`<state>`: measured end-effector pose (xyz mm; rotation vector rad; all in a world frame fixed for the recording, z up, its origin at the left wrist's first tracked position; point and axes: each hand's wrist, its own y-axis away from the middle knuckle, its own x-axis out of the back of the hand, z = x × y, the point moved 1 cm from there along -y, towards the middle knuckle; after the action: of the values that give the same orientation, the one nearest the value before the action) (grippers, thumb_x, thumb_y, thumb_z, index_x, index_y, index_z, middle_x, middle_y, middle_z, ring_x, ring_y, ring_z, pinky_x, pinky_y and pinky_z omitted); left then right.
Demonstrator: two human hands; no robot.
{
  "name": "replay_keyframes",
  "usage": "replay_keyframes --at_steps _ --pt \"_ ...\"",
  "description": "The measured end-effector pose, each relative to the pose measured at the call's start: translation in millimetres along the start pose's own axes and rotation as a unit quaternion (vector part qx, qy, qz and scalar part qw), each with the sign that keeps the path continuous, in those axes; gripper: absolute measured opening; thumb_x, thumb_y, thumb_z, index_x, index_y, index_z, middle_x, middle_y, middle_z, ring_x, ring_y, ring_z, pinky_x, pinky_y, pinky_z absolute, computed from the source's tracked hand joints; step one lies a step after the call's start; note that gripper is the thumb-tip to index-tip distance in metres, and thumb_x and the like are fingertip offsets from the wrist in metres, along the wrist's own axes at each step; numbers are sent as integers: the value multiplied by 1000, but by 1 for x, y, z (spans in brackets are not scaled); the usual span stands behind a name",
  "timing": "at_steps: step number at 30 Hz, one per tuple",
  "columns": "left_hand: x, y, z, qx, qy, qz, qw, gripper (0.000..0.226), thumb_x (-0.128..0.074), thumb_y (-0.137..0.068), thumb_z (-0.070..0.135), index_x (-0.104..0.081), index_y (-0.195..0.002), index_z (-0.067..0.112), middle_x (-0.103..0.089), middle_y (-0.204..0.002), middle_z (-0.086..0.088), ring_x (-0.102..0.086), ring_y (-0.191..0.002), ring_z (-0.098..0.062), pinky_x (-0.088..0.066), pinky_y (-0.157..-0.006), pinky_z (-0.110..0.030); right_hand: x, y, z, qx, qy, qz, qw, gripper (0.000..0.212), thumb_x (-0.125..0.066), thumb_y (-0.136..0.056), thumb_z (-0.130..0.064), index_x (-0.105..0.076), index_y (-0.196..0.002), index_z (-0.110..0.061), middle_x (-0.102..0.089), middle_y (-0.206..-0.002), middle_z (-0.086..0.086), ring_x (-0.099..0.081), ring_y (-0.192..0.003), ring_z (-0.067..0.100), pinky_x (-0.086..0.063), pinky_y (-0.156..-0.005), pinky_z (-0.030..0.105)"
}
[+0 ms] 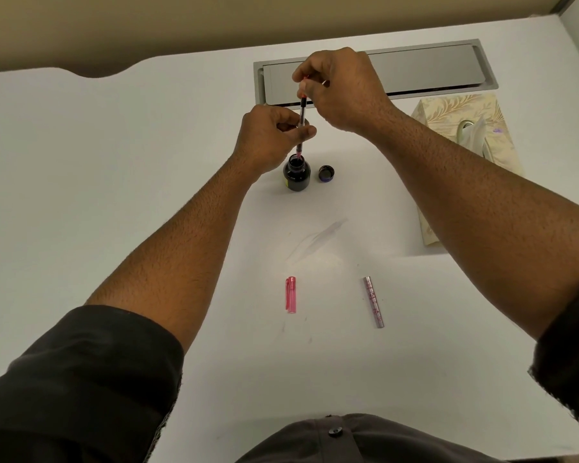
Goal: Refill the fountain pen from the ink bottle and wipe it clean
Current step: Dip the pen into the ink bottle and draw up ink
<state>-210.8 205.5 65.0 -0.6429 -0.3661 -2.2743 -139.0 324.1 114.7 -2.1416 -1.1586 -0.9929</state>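
The open dark ink bottle (296,177) stands on the white desk (114,182). The fountain pen's inner part (302,113), grip section with converter, stands upright with its nib down in the bottle's mouth. My left hand (268,138) pinches the pen low, just above the bottle. My right hand (341,85) pinches the red top end of the converter. The bottle's cap (326,173) lies just right of the bottle. Near me lie the pink pen cap (290,295) and the patterned pen barrel (374,301).
A tissue box (462,128) with a leaf pattern sits at the right, a tissue sticking up with a purple stain. A grey cable hatch (415,71) is set into the desk behind my hands. A faint ink smear (318,238) marks the desk's middle.
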Motion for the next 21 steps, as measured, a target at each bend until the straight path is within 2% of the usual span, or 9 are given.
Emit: replay_keyframes --at_steps 3,7,10,14,21 --pt "0 -1 0 5 2 7 1000 27 -76 -79 30 -75 -100 13 -73 -87 1 -62 -68 -2 -47 -59 -10 0 -2 0 -11 -20 13 1000 24 -55 -95 -29 -65 -113 -16 -74 -102 -3 -63 -84 0 -51 -86 20" --pt "0 0 0 14 3 8 1000 27 -77 -78 30 -75 -99 13 -72 -84 3 -64 -72 -4 -49 -62 -11 -1 -6 3 -47 -52 28 997 23 -53 -96 -33 -65 -104 -15 -72 -97 -4 -66 -83 5 -54 -84 27" --pt "-1 1 -1 22 6 6 1000 26 -77 -78 30 -75 -98 13 -73 -85 1 -65 -75 -7 -51 -68 -16 -2 -6 7 -45 -48 28 997 24 -53 -96 -33 -67 -102 -14 -71 -96 -2 -65 -82 6 -54 -81 24" --pt "-2 1 -4 29 7 12 999 26 -78 -78 30 -76 -97 13 -72 -84 1 -62 -70 -2 -47 -63 -12 -4 -5 7 -16 -20 24 999 25 -56 -94 -37 -68 -99 -14 -67 -88 -8 -61 -77 2 -42 -64 7" --pt "-2 5 -6 42 6 5 999 28 -78 -78 29 -76 -100 11 -74 -91 -2 -65 -78 -6 -48 -69 -13 -12 -8 12 2 2 8 1000 22 -60 -92 -37 -68 -95 -16 -63 -84 -9 -56 -76 1 -35 -59 7"
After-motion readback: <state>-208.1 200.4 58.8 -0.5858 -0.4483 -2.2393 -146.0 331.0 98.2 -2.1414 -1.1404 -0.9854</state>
